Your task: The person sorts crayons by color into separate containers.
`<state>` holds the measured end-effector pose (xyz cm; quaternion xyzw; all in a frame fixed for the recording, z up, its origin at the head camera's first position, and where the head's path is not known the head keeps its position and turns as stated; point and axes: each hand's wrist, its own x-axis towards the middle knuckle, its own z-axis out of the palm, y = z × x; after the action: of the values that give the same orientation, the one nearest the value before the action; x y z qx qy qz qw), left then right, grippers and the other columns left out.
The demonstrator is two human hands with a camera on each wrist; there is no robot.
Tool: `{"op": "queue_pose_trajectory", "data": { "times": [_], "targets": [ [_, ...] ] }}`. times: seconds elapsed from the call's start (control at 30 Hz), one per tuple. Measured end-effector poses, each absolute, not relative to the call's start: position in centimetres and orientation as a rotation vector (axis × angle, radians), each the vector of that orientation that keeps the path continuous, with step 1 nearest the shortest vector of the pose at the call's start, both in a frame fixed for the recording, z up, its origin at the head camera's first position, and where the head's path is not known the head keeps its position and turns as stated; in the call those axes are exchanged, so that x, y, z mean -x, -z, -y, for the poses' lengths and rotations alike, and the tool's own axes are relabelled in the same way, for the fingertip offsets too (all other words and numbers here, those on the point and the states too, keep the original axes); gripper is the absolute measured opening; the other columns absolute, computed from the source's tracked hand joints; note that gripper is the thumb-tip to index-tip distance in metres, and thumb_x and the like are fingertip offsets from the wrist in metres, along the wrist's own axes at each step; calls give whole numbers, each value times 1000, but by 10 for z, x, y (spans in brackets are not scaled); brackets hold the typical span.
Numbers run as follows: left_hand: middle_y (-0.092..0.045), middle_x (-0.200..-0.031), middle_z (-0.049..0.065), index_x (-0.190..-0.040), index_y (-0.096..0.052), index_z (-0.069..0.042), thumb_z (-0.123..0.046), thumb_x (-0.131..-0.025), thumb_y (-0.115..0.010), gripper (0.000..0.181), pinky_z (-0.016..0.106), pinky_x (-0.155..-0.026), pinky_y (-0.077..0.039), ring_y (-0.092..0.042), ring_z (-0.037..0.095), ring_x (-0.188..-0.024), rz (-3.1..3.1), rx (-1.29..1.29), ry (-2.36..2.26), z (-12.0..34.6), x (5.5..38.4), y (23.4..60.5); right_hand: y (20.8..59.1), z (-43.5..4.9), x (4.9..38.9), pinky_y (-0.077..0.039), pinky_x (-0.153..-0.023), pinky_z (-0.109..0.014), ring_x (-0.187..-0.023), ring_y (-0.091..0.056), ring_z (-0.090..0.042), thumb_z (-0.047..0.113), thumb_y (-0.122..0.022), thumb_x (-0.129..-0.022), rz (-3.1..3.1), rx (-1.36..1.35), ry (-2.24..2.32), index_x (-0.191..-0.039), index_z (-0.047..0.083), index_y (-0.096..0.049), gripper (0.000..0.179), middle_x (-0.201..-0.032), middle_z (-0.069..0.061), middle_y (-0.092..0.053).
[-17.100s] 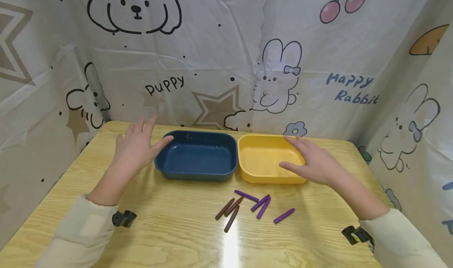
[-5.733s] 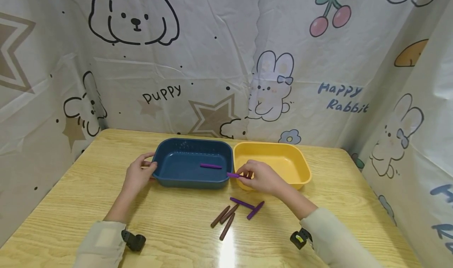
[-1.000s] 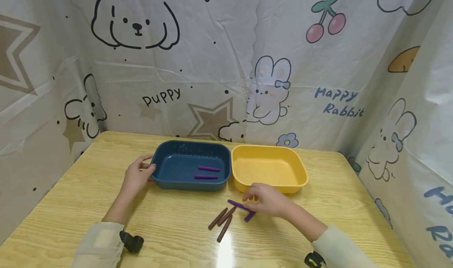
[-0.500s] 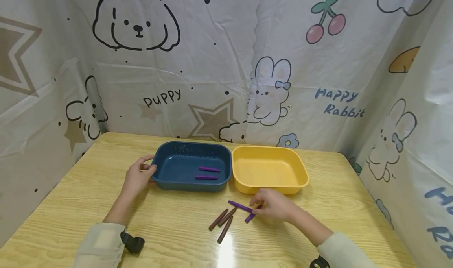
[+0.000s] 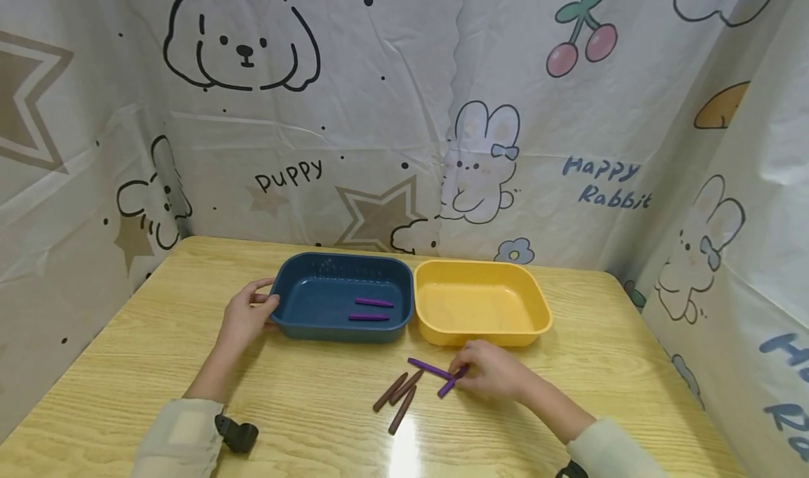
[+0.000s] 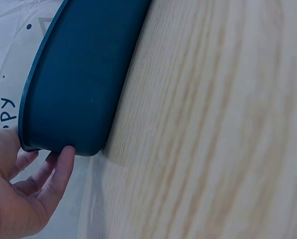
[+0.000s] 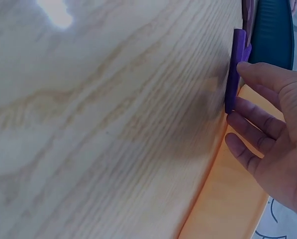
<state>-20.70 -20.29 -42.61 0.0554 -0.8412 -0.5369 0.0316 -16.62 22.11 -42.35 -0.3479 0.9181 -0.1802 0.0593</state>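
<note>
My left hand (image 5: 243,313) holds the left end of a dark blue plastic bin (image 5: 341,333), its thumb at the rim; in the left wrist view its fingertips touch the bin's (image 6: 78,84) outer wall. Two purple crayons (image 5: 369,317) lie side by side inside that bin. My right hand (image 5: 496,370) pinches a purple crayon (image 5: 446,388) on the table, just in front of the yellow bin (image 5: 483,338). The right wrist view shows the thumb on this crayon (image 7: 234,55) and fingers near its lower end. Another purple crayon (image 5: 427,366) reaches up against it.
Several brown crayons (image 5: 402,409), left of the purple ones, lie on the light wood table (image 5: 303,408). The two bins stand side by side near the back edge. Behind them hangs a printed curtain (image 5: 379,113), which also closes off both sides.
The right hand has come down and closed its fingers on the purple crayon. Compared with the earliest frame, two purple crayons are now in the blue bin, and the left hand holds its end.
</note>
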Motion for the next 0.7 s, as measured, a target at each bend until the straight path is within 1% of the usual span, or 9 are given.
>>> {"op": "queue_pose_trajectory", "data": {
  "times": [0.23,0.47,0.7],
  "targets": [
    [-54,-120,28,-141,-40,-7,-22,-96,-50,48,33,-64,-59,-65,10,-72,2596,-156,1645,203,207,427,427,-221,163,-48,-74,-25,-83,-55,-10,19,-73,-80,-2813,1047,503,-90,17,-71,10,-87,8,-62],
    [-55,-119,28,-140,-41,-6,-20,-96,-50,47,33,-64,-59,-64,10,-71,2586,-168,1648,204,208,427,428,-223,162,-46,-68,-19,-77,-54,-7,15,-74,-79,-2816,1041,563,-85,17,-71,8,-82,8,-61],
    [-55,-120,28,-140,-41,-7,-20,-96,-51,47,33,-64,-59,-64,11,-72,2589,-171,1650,204,208,427,428,-223,161,-43,-62,-15,-71,-48,-2,16,-75,-78,-2774,1006,618,-82,17,-71,6,-78,9,-58]
  ]
}}
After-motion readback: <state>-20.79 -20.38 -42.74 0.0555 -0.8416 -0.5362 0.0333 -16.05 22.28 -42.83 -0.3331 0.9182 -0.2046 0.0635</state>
